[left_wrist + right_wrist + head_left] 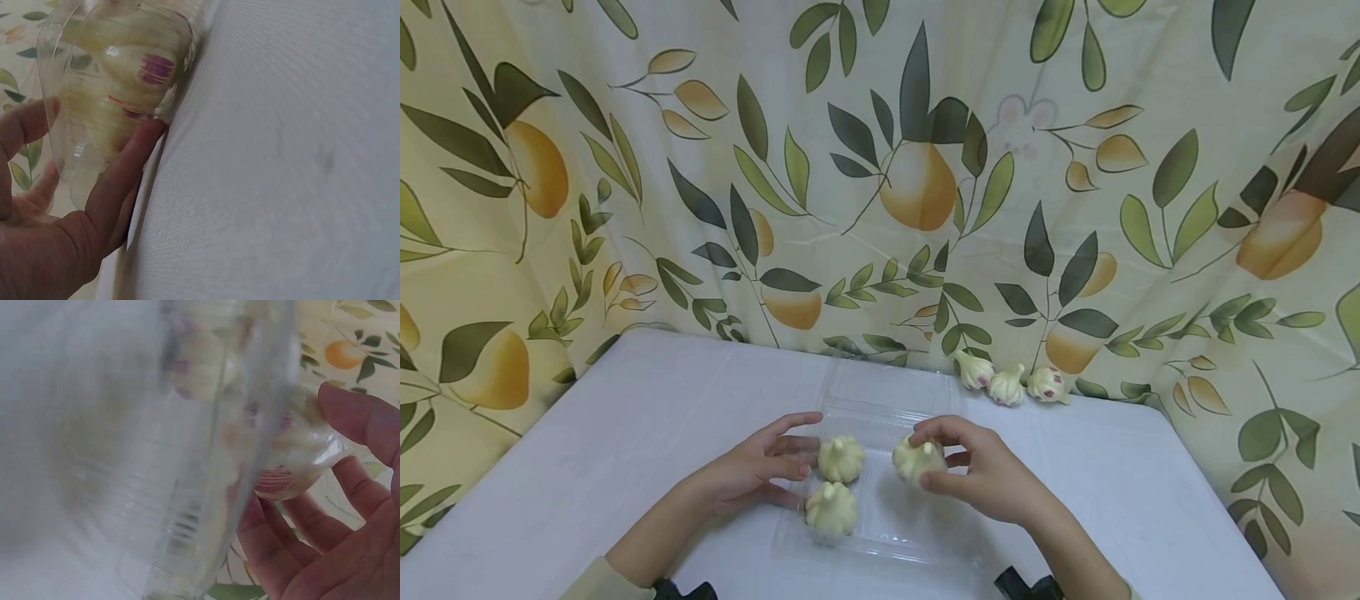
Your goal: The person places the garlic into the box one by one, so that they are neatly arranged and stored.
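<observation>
2 garlic bulbs (841,459) in clear container (887,510), 1 bulb (913,463) in right fingers (946,429)

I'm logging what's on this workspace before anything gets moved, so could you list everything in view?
Plastic container: 1, clear, open, mid-table, lid folded back
Garlic bulbs in the container: 2, cream and purple, its left part
Held garlic bulb: 1, cream and purple, over or within the container's right part
Rear garlic bulbs: 3, cream, purple patches on two, table's back edge
Table: 1, white, under everything
Backdrop cloth: cream, printed with leaves and orange fruit, behind the table
Wrist devices: 2, black, bottom edge
Sleeves: 2, beige, bottom edge
Left hand: 1, touching the container's left side
Right hand: 1, gripping the held bulb
</observation>
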`<state>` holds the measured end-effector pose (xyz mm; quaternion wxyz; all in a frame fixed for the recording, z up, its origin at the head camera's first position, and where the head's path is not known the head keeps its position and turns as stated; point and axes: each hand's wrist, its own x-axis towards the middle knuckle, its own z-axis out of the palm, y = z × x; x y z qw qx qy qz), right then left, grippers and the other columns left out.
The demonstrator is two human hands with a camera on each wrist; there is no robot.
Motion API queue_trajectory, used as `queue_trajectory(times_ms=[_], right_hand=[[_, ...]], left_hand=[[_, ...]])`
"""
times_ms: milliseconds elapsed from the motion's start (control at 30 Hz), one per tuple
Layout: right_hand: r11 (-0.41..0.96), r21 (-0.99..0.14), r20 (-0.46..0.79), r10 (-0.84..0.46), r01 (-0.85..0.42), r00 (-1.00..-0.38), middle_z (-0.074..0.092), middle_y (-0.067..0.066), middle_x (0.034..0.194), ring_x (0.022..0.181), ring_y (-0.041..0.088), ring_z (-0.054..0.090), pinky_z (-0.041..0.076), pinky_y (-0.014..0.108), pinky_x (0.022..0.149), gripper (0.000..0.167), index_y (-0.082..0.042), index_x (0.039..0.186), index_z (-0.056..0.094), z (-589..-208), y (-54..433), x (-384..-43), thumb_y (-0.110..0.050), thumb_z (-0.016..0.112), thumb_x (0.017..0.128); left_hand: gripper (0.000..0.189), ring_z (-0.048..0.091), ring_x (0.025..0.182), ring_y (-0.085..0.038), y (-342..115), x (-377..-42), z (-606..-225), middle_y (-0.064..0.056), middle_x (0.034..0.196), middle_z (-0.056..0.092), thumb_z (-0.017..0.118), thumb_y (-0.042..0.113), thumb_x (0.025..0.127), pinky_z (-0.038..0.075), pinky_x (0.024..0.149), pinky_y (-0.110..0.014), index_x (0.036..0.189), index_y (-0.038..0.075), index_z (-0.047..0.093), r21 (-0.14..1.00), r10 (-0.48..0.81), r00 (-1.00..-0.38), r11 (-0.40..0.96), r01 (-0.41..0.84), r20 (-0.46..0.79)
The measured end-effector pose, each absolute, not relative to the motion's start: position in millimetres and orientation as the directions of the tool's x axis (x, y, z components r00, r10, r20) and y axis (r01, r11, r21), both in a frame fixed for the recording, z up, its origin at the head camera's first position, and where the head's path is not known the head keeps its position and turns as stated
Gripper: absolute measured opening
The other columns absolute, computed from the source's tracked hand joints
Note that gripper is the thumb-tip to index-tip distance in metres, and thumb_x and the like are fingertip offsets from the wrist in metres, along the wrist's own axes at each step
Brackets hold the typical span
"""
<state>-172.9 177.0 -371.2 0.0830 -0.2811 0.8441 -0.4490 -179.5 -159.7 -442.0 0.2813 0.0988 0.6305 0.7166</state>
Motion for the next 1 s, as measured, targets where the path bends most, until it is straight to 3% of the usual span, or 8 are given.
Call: queue_trajectory(times_ms=[433, 1000], right_hand=[[0.418, -0.784, 0.124, -0.619, -0.459, -0.775, 0.064, -0.003, 0.122, 0.109, 0.018, 0.059, 0.056, 0.033, 0.084, 0.03, -0.021, 0.11, 0.065, -389.4, 160.8, -157.2, -0.017, 0.079, 0.084], [0.436, -0.768, 0.091, -0.65, -0.469, -0.754, 0.066, -0.008, 0.113, 0.106, 0.015, 0.058, 0.055, 0.03, 0.083, 0.03, -0.021, 0.109, 0.065, -402.7, 147.4, -154.6, -0.014, 0.079, 0.083]], left_hand=[[0.076, 0.047, 0.131, -0.037, -159.9, -179.9, -443.3, -0.025, 0.156, 0.03, 0.066, 0.008, 0.093, 0.056, 0.087, -0.052, 0.157, 0.021, 0.028, 0.959, 0.522, -0.824, -0.039, -0.282, -0.222], [0.076, 0.043, 0.134, -0.04, -159.4, -179.3, -441.8, -0.026, 0.157, 0.029, 0.066, 0.007, 0.093, 0.056, 0.087, -0.052, 0.157, 0.021, 0.028, 0.958, 0.523, -0.823, -0.042, -0.282, -0.219]])
